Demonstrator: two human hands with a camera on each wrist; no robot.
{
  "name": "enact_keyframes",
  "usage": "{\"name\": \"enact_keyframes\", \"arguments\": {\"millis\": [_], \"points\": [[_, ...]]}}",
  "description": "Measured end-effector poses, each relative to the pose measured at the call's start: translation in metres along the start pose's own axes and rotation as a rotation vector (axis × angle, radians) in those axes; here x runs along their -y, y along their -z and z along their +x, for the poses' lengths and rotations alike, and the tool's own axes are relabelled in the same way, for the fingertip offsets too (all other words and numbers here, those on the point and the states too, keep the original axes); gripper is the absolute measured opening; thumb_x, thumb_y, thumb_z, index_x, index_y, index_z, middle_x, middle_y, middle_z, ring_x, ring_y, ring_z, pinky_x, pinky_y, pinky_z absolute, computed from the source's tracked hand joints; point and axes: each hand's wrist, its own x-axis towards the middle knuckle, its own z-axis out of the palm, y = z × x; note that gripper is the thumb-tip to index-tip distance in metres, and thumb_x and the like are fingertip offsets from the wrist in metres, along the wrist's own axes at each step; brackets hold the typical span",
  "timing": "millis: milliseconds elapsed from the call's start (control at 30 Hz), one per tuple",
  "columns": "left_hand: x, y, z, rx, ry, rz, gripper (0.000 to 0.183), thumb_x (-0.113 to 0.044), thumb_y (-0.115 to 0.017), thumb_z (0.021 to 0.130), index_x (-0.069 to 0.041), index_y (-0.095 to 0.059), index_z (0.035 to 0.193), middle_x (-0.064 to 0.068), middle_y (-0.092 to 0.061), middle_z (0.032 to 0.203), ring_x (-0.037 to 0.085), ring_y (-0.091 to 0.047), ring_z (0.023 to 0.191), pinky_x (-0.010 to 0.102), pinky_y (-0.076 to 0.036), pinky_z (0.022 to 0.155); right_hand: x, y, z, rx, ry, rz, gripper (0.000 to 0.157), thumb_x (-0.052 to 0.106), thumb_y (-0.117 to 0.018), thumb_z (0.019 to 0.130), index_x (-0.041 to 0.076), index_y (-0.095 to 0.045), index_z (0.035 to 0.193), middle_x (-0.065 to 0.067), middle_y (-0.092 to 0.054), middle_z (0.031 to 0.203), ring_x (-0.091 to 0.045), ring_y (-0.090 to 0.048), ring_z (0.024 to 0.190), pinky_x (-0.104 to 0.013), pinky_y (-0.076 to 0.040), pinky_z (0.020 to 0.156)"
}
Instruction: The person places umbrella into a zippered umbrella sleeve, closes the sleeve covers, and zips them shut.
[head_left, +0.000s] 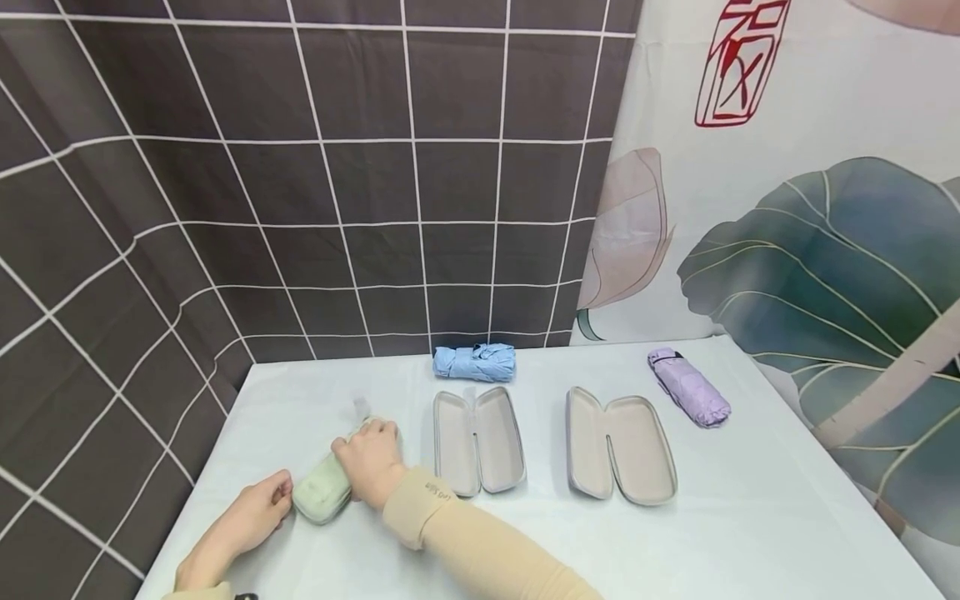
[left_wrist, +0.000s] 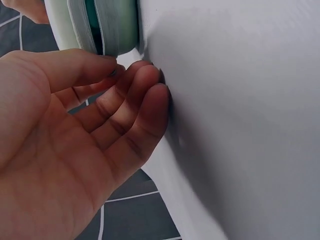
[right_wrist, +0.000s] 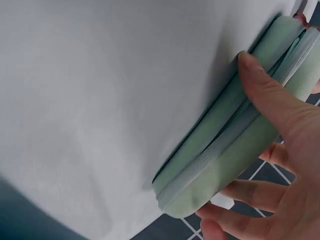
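A light green zippered case [head_left: 322, 490] lies at the left of the table, its seam parted and teal showing inside. My right hand [head_left: 372, 460] grips it from above at its far part; in the right wrist view the thumb presses one side and the fingers [right_wrist: 250, 195] lie along the other. My left hand [head_left: 251, 515] is at the near end. In the left wrist view its thumb and forefinger meet at the case's zip [left_wrist: 102, 30], pinching what looks like the zipper pull, mostly hidden by the fingertips. Its other fingers are curled beside the table surface.
To the right, two similar cases, one narrower [head_left: 459, 442] and one wider [head_left: 645, 450], lie spread apart with pale linings. A folded blue umbrella [head_left: 475, 362] lies behind the first. A folded purple umbrella [head_left: 690, 387] lies at the back right. Dark gridded cloth hangs behind and left.
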Motion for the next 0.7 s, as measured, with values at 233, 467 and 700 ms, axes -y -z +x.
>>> {"name": "enact_keyframes", "arguments": {"millis": [233,467,700], "points": [[0.004,0.002,0.001,-0.022,0.000,-0.009,0.012,-0.005,-0.048,0.097,-0.009,-0.049,0.085,0.001,-0.051,0.064,0.017,-0.047,0.058,0.026,-0.037,0.052,0.013,-0.004,0.002,0.027,-0.120,-0.005,0.048,0.048,-0.074,0.081,0.034,-0.059,0.125,0.003,-0.068,0.114,-0.031,-0.061,0.104,-0.049,-0.044,0.083],[0.003,0.001,-0.003,-0.037,0.002,-0.017,0.013,-0.006,-0.049,0.097,-0.009,-0.048,0.085,0.001,-0.050,0.064,0.017,-0.046,0.058,0.026,-0.036,0.052,0.023,-0.001,0.003,0.030,-0.193,-0.009,0.024,0.042,-0.064,0.092,0.028,-0.066,0.111,0.004,-0.071,0.100,-0.029,-0.065,0.094,-0.051,-0.041,0.080],[0.003,0.000,-0.003,-0.045,0.006,-0.019,0.012,-0.005,-0.049,0.097,-0.008,-0.048,0.085,0.001,-0.052,0.066,0.018,-0.046,0.059,0.025,-0.036,0.053,0.021,0.003,0.000,0.045,-0.166,-0.016,0.027,0.045,-0.068,0.087,0.029,-0.069,0.109,0.007,-0.071,0.095,-0.026,-0.066,0.094,-0.052,-0.041,0.084]]}}
